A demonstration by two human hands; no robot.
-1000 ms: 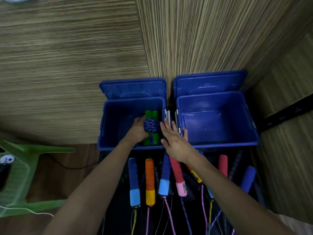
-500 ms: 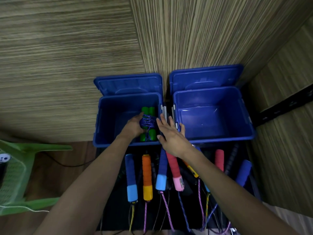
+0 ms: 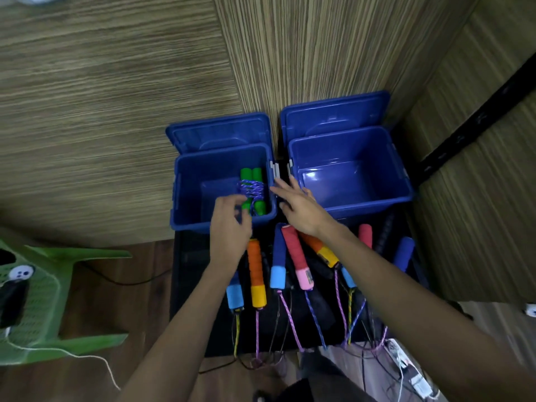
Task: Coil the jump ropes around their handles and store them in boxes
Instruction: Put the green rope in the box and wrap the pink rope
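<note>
Two boxes stand side by side at the back of the counter [image 3: 191, 285], against the wall, each with its lid leaning up behind it. The left box [image 3: 185, 204] holds one coiled jump rope [image 3: 251, 190], lying near its right wall. The right box [image 3: 403, 181] stands just beside it. In front of the boxes, a row of rope handles [image 3: 256, 274] lies across the counter, their cords trailing over the near edge. A chair [image 3: 43, 300] stands on the floor to the left, well apart.

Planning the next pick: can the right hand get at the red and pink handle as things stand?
Probably yes. The right hand is open and holds nothing, and the red and pink handle lies on top just under its wrist, nothing covering it; the hand need only draw back.
</note>
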